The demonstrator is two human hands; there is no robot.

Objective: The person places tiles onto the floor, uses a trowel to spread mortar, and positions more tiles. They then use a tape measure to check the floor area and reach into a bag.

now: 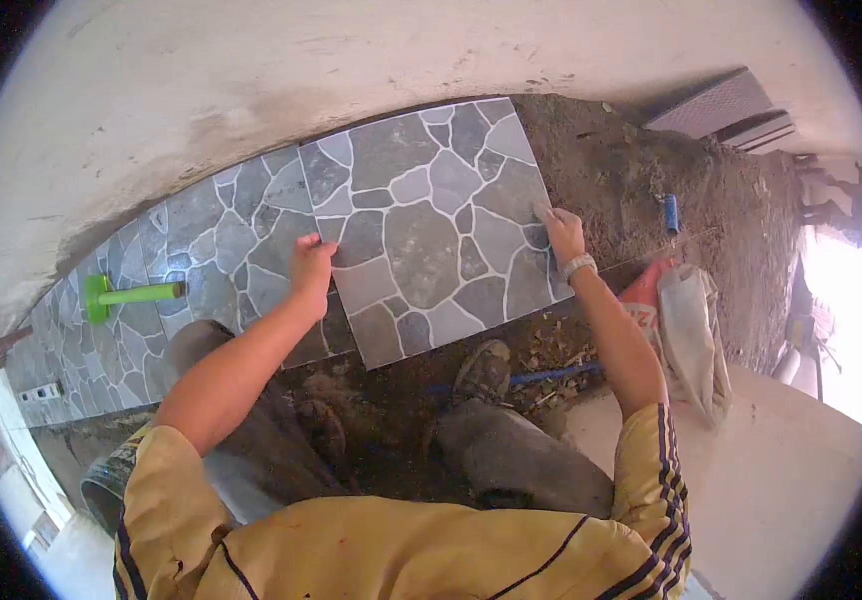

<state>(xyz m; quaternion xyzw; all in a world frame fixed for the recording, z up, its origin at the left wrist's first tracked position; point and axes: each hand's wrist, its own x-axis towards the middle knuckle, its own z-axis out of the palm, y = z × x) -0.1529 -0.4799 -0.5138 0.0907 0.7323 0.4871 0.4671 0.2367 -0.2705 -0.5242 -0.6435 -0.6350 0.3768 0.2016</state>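
A large square tile (pixel 431 240) with a grey stone pattern and white joints lies slightly turned, its left edge over or against the row of laid tiles (pixel 206 240). At its left edge is my left hand (pixel 312 268), fingers curled, the fingertips on or beside the rim. My right hand (pixel 565 238), with a watch on the wrist, grips the right edge, thumb and fingers closed round it. The underside of the tile is hidden.
A green mallet (pixel 136 292) and a small level (pixel 41 392) rest on the laid tiles. Bare soil (pixel 611 160) extends right, with a blue roller-like object (pixel 671 214), a sack (pixel 691 335) and stacked tiles (pixel 716 105). A bucket (pixel 106 490) stands at lower left; the wall runs behind.
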